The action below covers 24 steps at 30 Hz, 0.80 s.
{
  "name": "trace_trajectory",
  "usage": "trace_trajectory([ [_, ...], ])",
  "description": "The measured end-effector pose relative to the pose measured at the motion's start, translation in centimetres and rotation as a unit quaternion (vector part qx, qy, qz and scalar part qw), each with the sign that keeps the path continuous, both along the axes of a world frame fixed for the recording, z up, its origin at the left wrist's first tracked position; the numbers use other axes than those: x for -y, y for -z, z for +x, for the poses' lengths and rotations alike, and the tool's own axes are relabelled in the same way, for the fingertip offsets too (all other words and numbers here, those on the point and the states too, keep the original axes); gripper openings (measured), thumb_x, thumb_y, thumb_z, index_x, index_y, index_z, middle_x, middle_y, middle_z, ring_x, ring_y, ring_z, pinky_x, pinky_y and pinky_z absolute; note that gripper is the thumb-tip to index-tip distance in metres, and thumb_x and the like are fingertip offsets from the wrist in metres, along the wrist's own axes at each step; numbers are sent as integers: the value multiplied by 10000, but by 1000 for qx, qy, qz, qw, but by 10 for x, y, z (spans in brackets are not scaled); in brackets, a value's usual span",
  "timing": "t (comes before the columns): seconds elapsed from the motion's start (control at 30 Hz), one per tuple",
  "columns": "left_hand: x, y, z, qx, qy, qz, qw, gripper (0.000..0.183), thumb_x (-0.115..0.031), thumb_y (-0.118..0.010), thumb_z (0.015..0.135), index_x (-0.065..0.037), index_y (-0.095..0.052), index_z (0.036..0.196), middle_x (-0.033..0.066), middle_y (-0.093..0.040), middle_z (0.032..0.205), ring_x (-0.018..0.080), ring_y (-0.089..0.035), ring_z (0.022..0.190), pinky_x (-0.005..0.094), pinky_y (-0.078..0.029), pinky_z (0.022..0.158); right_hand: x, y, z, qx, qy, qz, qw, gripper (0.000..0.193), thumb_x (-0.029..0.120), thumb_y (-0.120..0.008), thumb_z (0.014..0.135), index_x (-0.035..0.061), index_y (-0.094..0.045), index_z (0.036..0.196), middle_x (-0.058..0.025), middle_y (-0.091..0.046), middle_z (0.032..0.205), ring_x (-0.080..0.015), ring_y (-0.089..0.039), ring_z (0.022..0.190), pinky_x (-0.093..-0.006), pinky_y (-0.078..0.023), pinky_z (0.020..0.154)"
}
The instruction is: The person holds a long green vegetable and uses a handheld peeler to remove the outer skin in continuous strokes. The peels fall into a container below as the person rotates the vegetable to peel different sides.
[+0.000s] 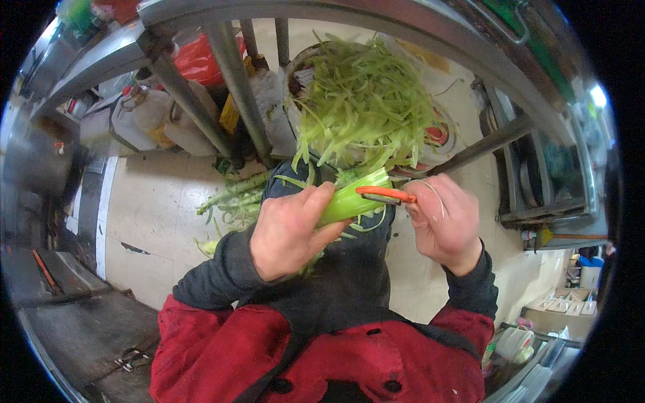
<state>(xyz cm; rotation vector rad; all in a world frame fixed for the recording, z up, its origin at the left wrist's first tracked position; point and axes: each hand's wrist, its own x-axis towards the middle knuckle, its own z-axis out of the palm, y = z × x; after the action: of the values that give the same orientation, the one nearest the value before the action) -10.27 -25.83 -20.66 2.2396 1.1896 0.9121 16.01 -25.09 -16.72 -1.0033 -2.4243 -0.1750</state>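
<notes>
My left hand is wrapped round a thick, bright green vegetable stem that looks like celtuce. The stem tilts up to the right, its pale cut end pointing away from me. In my right hand is an orange peeler, its head lying along the stem near that end. A thin band circles one of the right fingers. Loose strips of green peel hang around the stem, over my dark apron. Just beyond my hands, a heap of long green peelings fills a round container and spills over its near rim.
More green stems and scraps lie on the tiled floor to the left. A metal table frame crosses above, with plastic jugs and a red bag beneath. At right stands a metal rack.
</notes>
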Motion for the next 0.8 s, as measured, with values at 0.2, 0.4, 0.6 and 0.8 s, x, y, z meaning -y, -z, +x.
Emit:
trace_trajectory([
  [0.2,9,-4,-2,4,17,30,999,478,-173,-783,763,3,-574,1155,192,-669,908,351,-679,770,408,-546,655,-34,7,4,14,84,26,996,127,86,-672,828,50,-590,918,-99,-567,773,-295,-580,697,-391,-464,557],
  [0.4,1,2,7,-60,-40,73,995,543,-170,-779,745,2,-538,1201,177,-656,939,359,-669,749,410,-545,630,-8,0,-1,-113,74,30,990,152,91,-657,853,44,-615,992,-99,-556,755,-300,-568,660,-378,-466,523],
  [0.6,2,2,17,-86,-64,81,991,562,-181,-784,731,13,-534,1194,158,-646,894,357,-657,716,417,-538,603,-16,-7,-10,66,148,147,976,159,138,-650,859,76,-623,1004,-79,-553,756,-251,-553,639,-348,-455,507],
  [0.8,5,6,24,-72,-54,95,991,546,-183,-763,746,19,-515,1188,157,-633,867,329,-649,700,403,-530,582,-16,-4,-5,-200,143,-36,969,298,102,-736,827,17,-647,1098,-83,-691,877,-170,-662,680,-268,-526,588],
])
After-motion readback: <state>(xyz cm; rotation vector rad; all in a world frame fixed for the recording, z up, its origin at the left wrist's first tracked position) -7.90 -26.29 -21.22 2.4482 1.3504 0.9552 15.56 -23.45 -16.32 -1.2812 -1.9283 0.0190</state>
